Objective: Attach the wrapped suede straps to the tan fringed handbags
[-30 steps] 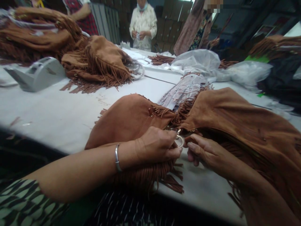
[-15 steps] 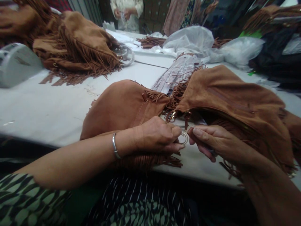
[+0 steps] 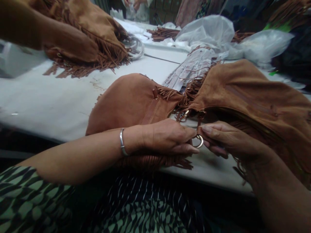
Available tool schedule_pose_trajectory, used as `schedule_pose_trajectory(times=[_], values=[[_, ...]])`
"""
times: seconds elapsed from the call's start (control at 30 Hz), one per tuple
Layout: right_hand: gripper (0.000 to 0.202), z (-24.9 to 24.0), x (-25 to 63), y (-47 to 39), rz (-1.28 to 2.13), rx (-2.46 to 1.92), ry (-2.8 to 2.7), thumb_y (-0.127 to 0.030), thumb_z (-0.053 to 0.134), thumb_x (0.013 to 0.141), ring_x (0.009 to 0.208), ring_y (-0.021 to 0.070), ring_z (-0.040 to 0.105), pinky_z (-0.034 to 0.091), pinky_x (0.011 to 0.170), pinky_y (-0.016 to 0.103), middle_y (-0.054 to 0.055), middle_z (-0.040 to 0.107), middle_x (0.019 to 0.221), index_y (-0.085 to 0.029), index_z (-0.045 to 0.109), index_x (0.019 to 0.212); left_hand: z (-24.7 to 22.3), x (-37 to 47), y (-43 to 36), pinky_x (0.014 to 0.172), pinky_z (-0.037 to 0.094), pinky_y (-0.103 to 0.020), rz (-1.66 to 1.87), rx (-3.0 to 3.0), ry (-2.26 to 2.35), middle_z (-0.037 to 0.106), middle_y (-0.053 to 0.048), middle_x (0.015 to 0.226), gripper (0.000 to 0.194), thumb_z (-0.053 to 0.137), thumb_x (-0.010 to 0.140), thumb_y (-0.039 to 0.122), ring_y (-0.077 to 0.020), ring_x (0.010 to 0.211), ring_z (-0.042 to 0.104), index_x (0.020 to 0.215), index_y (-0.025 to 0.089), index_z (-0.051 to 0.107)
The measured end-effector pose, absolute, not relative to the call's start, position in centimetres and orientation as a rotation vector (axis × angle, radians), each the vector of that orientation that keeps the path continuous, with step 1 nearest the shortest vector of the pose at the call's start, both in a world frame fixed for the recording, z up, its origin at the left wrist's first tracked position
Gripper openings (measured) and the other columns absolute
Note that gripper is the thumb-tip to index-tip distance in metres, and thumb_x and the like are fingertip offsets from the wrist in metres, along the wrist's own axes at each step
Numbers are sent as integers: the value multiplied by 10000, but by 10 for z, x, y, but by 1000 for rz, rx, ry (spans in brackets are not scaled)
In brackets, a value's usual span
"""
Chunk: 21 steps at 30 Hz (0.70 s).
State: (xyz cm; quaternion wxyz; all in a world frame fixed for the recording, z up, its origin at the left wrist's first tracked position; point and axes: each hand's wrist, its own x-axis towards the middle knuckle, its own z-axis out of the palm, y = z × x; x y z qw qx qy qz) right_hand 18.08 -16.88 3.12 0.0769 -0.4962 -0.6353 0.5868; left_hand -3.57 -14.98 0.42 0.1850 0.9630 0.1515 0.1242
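A gold metal ring [image 3: 200, 141] is pinched between the fingertips of my left hand [image 3: 171, 136], which wears a silver bangle. Just to its right, my right hand [image 3: 222, 137] grips a narrow brown strap [image 3: 199, 129] beside the ring. That strap hangs from the corner of a brown suede bag [image 3: 247, 87] lying on the right, its zip opening toward me. Behind my left forearm lies another brown bag [image 3: 126, 100] with fringes and a small zip pull. Fringe strands hang below my left hand. My right palm's contents are hidden.
Fringed brown bags [image 3: 97, 22] are heaped at the back left, with another person's hand [image 3: 75, 42] over them. Clear plastic bags [image 3: 206, 29] and wrapped fringe [image 3: 187, 68] lie farther back on the white table [image 3: 48, 106]. A person stands across it.
Another person's arm has come in over the heap at the upper left. The view has shifted slightly. The ring now faces the camera more, and my hands are closer together.
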Motion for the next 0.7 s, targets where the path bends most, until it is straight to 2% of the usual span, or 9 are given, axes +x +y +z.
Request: schedule_pose_trajectory(times=[0.27, 0.43, 0.5, 0.63, 0.7], values=[[549, 34, 185, -163, 1962, -1495, -1942, -712, 517, 773, 322, 68, 279, 149, 371, 229, -45, 377, 380, -187, 548, 614, 4, -35, -152, 663, 415, -252, 282, 2699, 399, 654, -68, 898, 321, 411, 961, 439, -169, 776, 611, 962, 133, 509], [572, 45, 182, -172, 2051, -1512, -2058, -725, 454, 801, 336, 69, 292, 182, 368, 222, -42, 389, 402, -185, 546, 636, 0, -35, -151, 696, 442, -252, 330, 2679, 368, 658, -90, 990, 350, 404, 960, 444, -178, 832, 621, 1039, 120, 511], [561, 46, 179, -180, 1948, -1530, -2134, -711, 419, 831, 343, 80, 331, 222, 365, 218, -38, 411, 412, -186, 547, 679, -1, -35, -150, 704, 451, -257, 349, 2672, 373, 659, -90, 1009, 355, 397, 961, 446, -182, 837, 628, 1069, 127, 507], [508, 43, 172, -199, 1483, -1549, -2235, -653, 356, 895, 366, 100, 411, 310, 390, 221, -36, 442, 426, -199, 512, 726, -3, -34, -151, 713, 469, -289, 375, 2690, 442, 664, -100, 1015, 381, 381, 964, 439, -214, 873, 646, 1156, 124, 477], [471, 38, 170, -206, 1404, -1536, -2230, -611, 341, 922, 364, 94, 410, 330, 412, 223, -45, 449, 434, -203, 488, 738, -5, -34, -151, 720, 478, -300, 387, 2688, 476, 661, -107, 1030, 390, 382, 963, 432, -226, 892, 653, 1183, 120, 462]])
